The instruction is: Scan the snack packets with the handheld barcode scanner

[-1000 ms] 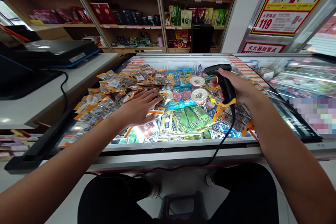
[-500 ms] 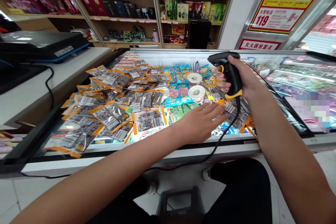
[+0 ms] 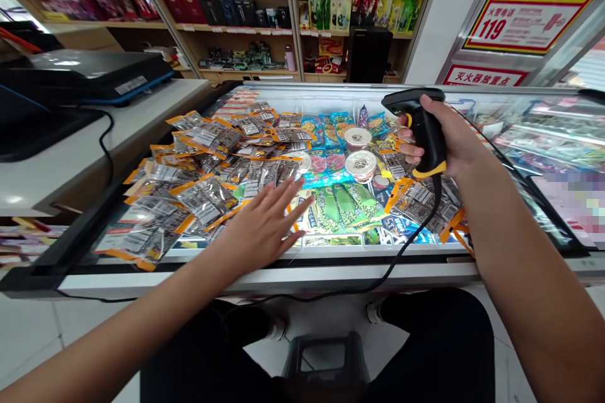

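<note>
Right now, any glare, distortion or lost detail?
Head view: glints on orange-edged packets, bright spot on the counter; head view: left shelf upright leans, likely wide-angle distortion; head view: dark trousers nearly featureless, pixelated patch at right edge.

Holds the bare left forearm (image 3: 155, 305) slantwise from the lower left up toward the middle, wrist nearly straight. Shows the back of the left hand (image 3: 258, 227), palm turned down, with fingers (image 3: 282, 197) spread apart and pointing forward and to the right, thumb standing off on the near side. Angles the right forearm (image 3: 520, 252), also bare, up and inward from the lower right. Has the right hand (image 3: 456, 138) placed farther forward, curled in a grip, thumb on top. Sets dark-clad legs (image 3: 444, 346) wide apart below.
</note>
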`<state>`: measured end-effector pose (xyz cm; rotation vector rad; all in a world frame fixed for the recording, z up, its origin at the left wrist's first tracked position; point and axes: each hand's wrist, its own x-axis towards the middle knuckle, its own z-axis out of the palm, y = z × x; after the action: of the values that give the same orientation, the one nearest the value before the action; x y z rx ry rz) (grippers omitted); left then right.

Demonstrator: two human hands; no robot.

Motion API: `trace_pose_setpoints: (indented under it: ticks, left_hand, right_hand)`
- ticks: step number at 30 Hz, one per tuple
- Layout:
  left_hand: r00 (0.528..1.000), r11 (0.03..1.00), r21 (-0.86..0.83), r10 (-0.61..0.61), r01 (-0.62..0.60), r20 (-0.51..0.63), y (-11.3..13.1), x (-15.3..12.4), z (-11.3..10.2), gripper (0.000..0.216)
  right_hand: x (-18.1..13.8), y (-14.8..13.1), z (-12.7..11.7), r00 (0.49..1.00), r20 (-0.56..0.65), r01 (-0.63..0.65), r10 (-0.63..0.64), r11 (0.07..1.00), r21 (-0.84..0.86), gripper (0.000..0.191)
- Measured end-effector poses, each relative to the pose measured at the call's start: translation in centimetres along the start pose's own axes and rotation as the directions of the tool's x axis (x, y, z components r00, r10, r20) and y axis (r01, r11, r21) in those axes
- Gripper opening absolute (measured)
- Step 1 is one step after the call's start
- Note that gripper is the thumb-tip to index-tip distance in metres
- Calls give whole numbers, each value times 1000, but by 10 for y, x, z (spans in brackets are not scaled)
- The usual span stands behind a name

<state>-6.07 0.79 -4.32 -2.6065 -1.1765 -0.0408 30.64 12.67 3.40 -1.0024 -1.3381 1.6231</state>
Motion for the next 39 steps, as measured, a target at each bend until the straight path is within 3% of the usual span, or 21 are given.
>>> trace_pose_setpoints:
  ticks: [3,6,17,21,25,28,32,35,39]
  left_hand:
    - [998,999,16,38,-39,41,-37,-10,6,64]
    - [993,995,3,99,-99,67,-60,-20,8,62]
    - [985,985,2,174,-174,3,-79,-56,4,58]
    - [984,984,-23,178,-178,-21,-54,-43,-13,59]
    - [985,987,8,159,-159,-64,6,-7,-32,47]
    - [962,964,-15,265,-266,-62,57,36,-42,47]
    - [872,870,-102,466,-483,-151,104,97,-38,51]
    - [844,840,-131,498,-527,-200,115,124,-27,60]
    - [828,827,-110,528,-552,-190,98,128,-17,56]
  right_hand:
    - [0,2,0,1000,-8,-22,22,1000,11,48]
    - [2,4,-1,1000,-4,-15,15,1000,-5,50]
    - [0,2,-1,999,-42,12,-14,999,-48,58]
    - [-3,-1,0,1000,-28,8,-9,1000,-21,53]
    - [-4,-5,1,999,26,23,-23,1000,13,53]
    - [-3,-7,1,994,106,33,-35,999,24,55]
    - [-4,-9,-2,983,180,44,-48,999,25,58]
    - [-6,-8,-4,982,180,59,-65,998,36,55]
    - [-6,-7,-7,987,150,54,-64,996,70,52]
